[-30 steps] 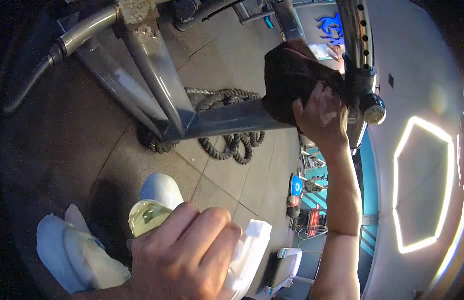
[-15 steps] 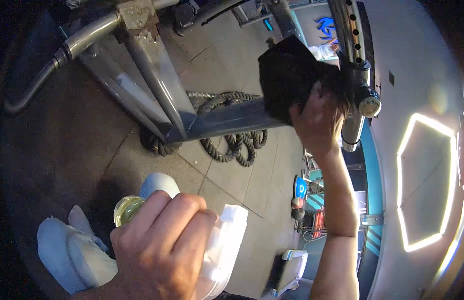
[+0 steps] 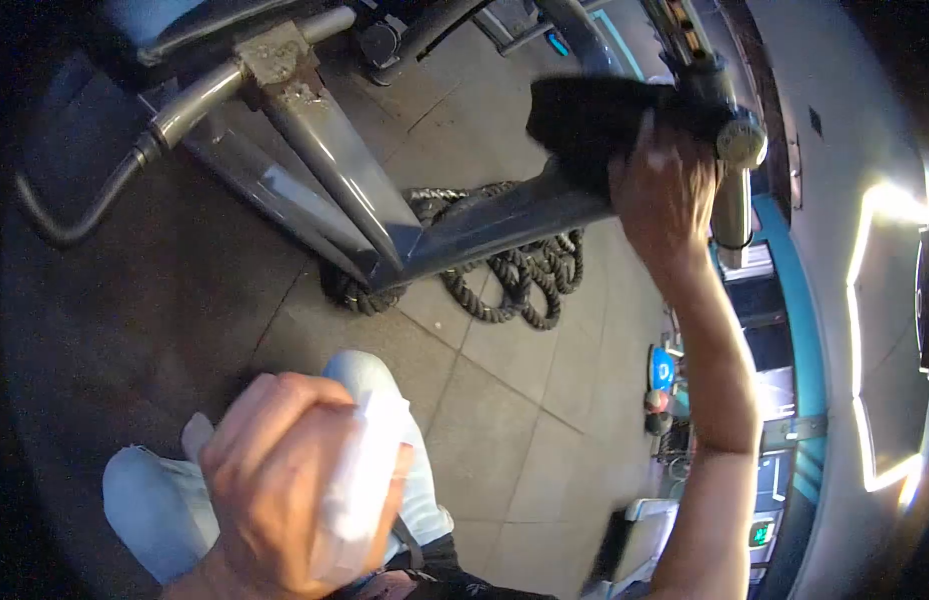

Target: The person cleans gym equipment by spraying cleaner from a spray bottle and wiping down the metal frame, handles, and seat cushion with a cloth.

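My left hand (image 3: 275, 480) is closed around a spray bottle in the lower left, with its white spray head (image 3: 365, 480) blurred and bright beside the fingers. The bottle's body is hidden behind the hand. My right hand (image 3: 670, 195) presses a dark cloth (image 3: 595, 115) against the grey metal frame, near the round end cap (image 3: 742, 143) of a joint. Some of its fingertips are hidden by the cloth. From this joint a thick grey beam (image 3: 515, 220) runs left to the frame's base.
Coiled black ropes (image 3: 505, 285) lie on the tiled floor (image 3: 485, 400) behind the beam. A curved bar (image 3: 95, 215) and slanted posts stand at the upper left. My knees are at the lower left. Gym equipment and a lit hexagonal light (image 3: 857, 340) show at the right.
The view has shifted, moving the frame rightward. The bottle has turned, hiding its yellowish body, and its head sits further left. The cloth has folded flatter, with my right hand closer to the end cap.
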Demonstrator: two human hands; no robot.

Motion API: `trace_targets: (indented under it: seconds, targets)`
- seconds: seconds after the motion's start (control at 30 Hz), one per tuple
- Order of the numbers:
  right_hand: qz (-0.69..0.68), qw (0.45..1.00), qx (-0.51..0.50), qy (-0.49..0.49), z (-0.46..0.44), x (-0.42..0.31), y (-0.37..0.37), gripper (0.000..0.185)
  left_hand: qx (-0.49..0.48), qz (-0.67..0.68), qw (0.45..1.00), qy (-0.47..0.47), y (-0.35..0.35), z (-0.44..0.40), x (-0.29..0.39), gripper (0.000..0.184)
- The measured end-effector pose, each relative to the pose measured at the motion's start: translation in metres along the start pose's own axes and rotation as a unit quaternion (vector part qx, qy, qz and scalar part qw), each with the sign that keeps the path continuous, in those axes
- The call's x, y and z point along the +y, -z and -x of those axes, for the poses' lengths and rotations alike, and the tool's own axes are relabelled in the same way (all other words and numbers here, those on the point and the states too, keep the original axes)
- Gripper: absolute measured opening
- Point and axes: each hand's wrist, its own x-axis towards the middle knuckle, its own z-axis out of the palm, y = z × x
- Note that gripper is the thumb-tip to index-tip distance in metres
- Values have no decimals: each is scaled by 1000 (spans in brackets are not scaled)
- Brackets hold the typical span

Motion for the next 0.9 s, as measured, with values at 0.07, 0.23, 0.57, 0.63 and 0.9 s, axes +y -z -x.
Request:
trace_targets:
  seconds: [0.07,0.23,0.57,0.63,0.9]
  targets:
    - [7,999,30,-7,-7,2,-15,37,-15,-35,998,43,0,-7,8,20]
    - [9,998,-1,-66,12,-30,-7,39,-37,-67,996,50,-7,-14,3,23]
    - [-111,990,-80,43,82,-188,-104,41,-60,-89,993,46,-6,-17,2,22]
    - [-178,983,-24,37,119,-194,-114,42,-56,-93,993,42,-2,-17,-1,22]
    - [-475,788,189,-342,97,-148,-110,50,-61,-151,985,63,-5,-16,-22,20]
